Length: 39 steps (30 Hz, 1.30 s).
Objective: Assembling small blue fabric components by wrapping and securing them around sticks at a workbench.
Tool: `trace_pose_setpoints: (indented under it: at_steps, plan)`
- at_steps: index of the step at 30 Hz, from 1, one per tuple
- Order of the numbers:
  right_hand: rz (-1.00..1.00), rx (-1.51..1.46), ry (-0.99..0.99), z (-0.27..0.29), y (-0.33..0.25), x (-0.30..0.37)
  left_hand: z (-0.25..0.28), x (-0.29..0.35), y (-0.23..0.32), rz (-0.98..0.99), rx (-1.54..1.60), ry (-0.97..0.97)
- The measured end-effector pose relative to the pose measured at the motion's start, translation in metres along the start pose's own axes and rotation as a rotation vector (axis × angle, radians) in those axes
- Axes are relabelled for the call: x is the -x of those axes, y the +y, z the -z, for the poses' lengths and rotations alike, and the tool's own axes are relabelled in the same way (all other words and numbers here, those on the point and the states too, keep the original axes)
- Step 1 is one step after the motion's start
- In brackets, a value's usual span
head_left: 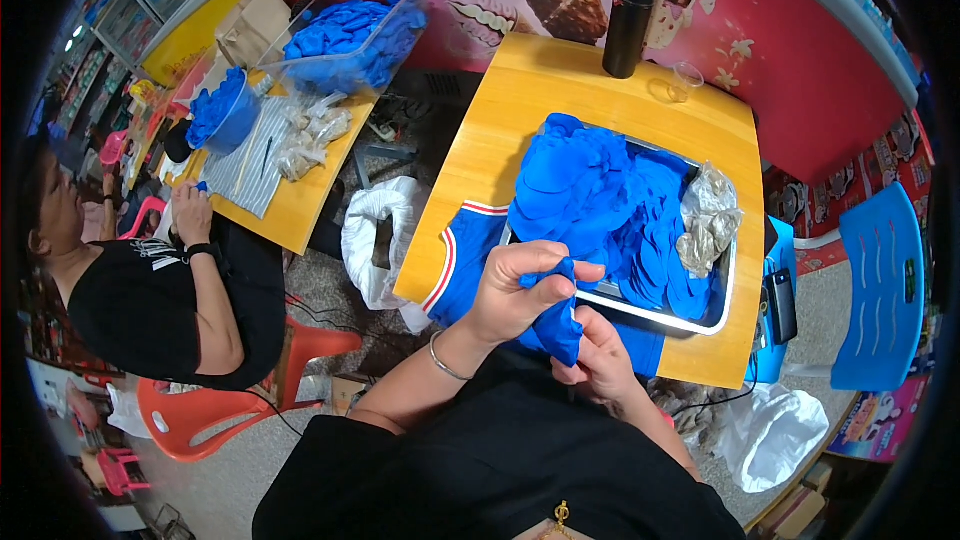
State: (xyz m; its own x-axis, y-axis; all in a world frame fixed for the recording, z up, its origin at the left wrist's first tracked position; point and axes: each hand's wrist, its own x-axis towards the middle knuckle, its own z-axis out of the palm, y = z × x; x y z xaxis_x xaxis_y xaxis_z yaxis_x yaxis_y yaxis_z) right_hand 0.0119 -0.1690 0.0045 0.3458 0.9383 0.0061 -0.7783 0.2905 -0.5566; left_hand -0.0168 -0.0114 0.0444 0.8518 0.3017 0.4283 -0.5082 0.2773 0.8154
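My left hand [500, 298] pinches the upper end of a folded piece of blue cloth [557, 333] between thumb and fingers. Lower down, my right hand [606, 368] grips the same piece near its pointed bottom end. Both hands are held in front of my chest, over the table's near edge. Just beyond them a silvery metal tray [728, 305] bears a large heap of flat, rounded blue cloth pieces [570, 175]. A clear plastic bag [708, 220] with small brownish contents lies on the tray's right side. Partly under the tray spreads a blue garment [470, 252] with red-and-white trim.
A black flask [629, 30] and a small clear cup [685, 83] stand at the wooden table's [550, 65] far side. At left, a co-worker [150, 305] sits by another table with a clear tub [400, 40] of blue pieces. A blue chair [880, 280] stands right; a white sack [365, 280] lies between tables.
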Motion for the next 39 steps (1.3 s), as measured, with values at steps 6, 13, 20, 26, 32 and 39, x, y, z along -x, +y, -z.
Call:
trace_pose_setpoints:
  at_steps: [6,13,20,26,32,39]
  plan:
    - [0.220,0.421,0.189,0.004,0.001,-0.003,0.007,0.001,0.000,-0.030,-0.161,-0.025]
    - [0.436,0.628,0.313,0.011,0.006,0.000,0.007,-0.003,0.002,-0.117,-0.153,-0.097]
    - [0.467,0.617,0.331,0.012,0.008,0.001,0.008,-0.003,0.000,-0.108,-0.133,-0.112]
    - [0.380,0.569,0.307,0.011,0.006,0.004,0.010,-0.001,-0.003,-0.076,-0.083,-0.072]
    - [0.338,0.519,0.274,0.009,0.003,0.005,0.008,0.003,-0.012,-0.048,0.098,-0.018]
    - [0.246,0.434,0.161,0.018,0.003,0.004,0.001,0.006,-0.008,-0.025,0.204,-0.022]
